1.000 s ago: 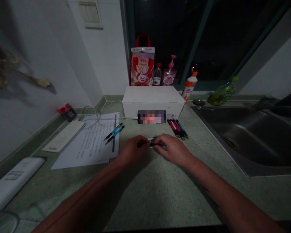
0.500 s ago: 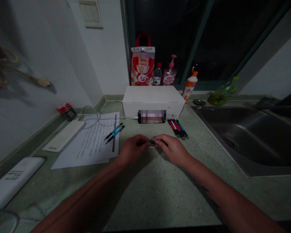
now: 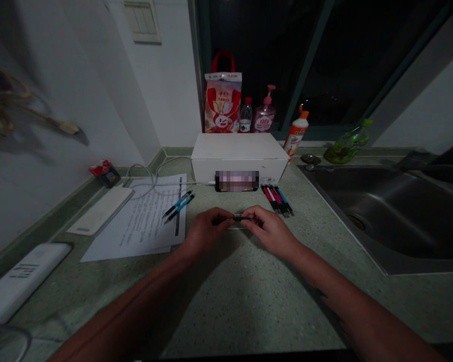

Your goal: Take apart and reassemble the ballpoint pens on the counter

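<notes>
One dark, slender piece (image 3: 242,218) is held in front of the white box (image 3: 239,146), its long axis running left to right, roughly parallel to the box's front face. It spans the gap between the fingertips: the left hand (image 3: 209,226) pinches its left end, the right hand (image 3: 268,229) its right, so neither is nearer. Whether it is one part or two joined, I cannot tell. One phone (image 3: 237,182) appears propped against the box's front. Near the box's right front corner, at least four pens (image 3: 271,199) lie side by side on the surface (image 3: 241,301); left of the box, two blue pens (image 3: 183,205) rest on printed paper (image 3: 147,221). Behind the box stand one bag (image 3: 222,108) and two bottles (image 3: 264,120).
</notes>
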`<action>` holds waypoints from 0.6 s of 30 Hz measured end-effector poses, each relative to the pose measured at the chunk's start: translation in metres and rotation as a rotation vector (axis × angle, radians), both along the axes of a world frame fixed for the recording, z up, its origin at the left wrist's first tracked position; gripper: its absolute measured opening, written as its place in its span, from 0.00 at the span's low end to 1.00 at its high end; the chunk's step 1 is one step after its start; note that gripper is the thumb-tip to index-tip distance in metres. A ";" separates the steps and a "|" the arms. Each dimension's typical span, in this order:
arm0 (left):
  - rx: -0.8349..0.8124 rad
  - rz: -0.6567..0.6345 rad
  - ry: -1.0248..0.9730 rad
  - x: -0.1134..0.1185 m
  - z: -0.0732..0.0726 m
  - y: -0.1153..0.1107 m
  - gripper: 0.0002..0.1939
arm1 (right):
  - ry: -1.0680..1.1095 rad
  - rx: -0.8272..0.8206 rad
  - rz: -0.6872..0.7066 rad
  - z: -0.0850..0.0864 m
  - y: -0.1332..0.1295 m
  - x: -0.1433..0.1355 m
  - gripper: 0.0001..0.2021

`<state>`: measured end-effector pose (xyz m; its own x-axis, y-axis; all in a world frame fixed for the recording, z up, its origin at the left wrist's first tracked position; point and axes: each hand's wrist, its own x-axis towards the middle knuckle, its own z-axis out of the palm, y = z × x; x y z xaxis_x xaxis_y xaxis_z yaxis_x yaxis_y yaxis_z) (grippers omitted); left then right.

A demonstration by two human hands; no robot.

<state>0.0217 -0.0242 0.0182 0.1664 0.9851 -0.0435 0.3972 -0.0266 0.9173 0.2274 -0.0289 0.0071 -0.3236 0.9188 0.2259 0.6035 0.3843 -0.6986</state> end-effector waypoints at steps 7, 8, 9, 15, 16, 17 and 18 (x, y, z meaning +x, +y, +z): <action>0.012 0.006 -0.007 0.000 0.001 -0.001 0.04 | -0.019 0.001 0.007 0.000 0.000 0.000 0.08; 0.017 0.001 -0.006 -0.001 0.000 0.000 0.04 | -0.033 0.004 0.015 0.000 0.000 0.000 0.05; 0.023 -0.003 -0.003 -0.001 -0.001 0.000 0.04 | -0.041 0.010 0.026 0.000 0.000 0.000 0.06; 0.034 0.012 0.031 -0.002 -0.001 0.001 0.05 | -0.007 0.023 0.017 0.001 0.000 0.000 0.08; 0.030 0.011 0.037 -0.002 0.000 0.001 0.05 | -0.017 0.026 0.020 0.001 0.000 0.000 0.06; 0.026 0.007 0.042 -0.002 0.000 0.001 0.05 | -0.032 0.029 0.027 0.001 0.000 0.000 0.05; 0.024 0.003 0.046 -0.002 0.001 0.001 0.05 | -0.048 0.030 0.032 0.002 0.000 0.000 0.07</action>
